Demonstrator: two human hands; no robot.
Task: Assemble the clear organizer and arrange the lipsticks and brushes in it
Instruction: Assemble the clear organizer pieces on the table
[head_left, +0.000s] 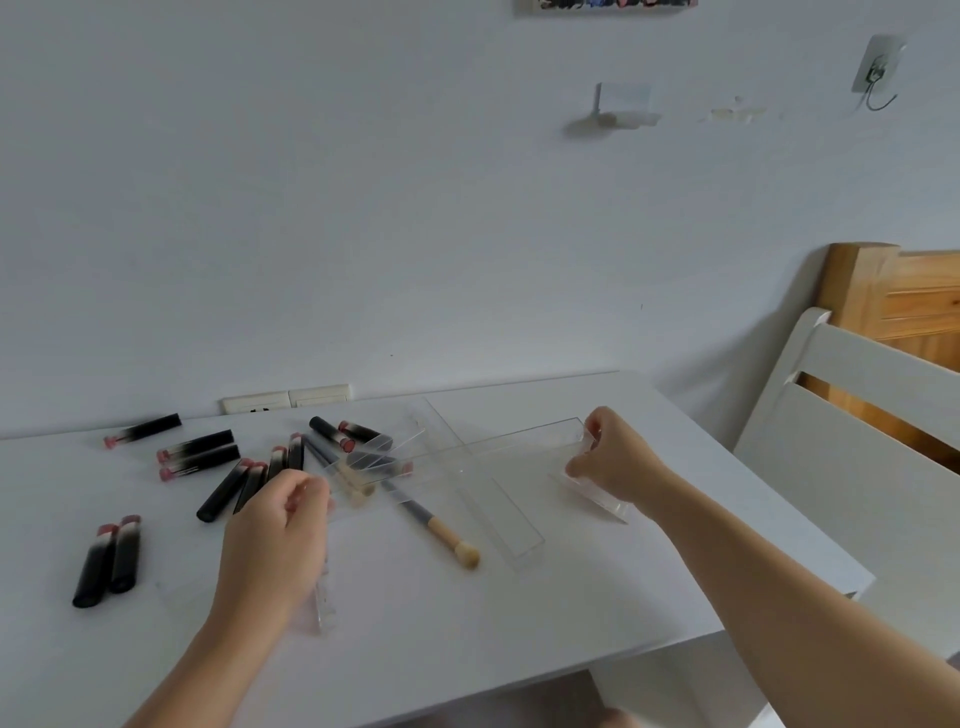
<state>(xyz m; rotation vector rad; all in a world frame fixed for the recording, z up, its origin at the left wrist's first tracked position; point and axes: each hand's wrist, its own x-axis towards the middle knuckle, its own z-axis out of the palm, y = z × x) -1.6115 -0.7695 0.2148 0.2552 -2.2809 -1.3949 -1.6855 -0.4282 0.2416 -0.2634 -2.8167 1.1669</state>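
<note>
White table (519, 623) against a pale wall (363, 208), white chair (857, 467) just to the right. On the table, long clear organizer tray (467, 449) lifted between both hands, crossing over a second clear tray (511, 519) lying flat. Right hand (610, 457) at the tray's far right end, fingers curled round its end wall, pinching it; another clear piece (597, 493) just beneath that hand. Left hand (280, 525) at the near left end, fingers curled, apparently gripping the tray's edge, though blurred. Dark lipsticks (208, 457) scattered left of the hands, well apart from the fingers. Brush (436, 525) lying between the hands, under the lifted tray.
</note>
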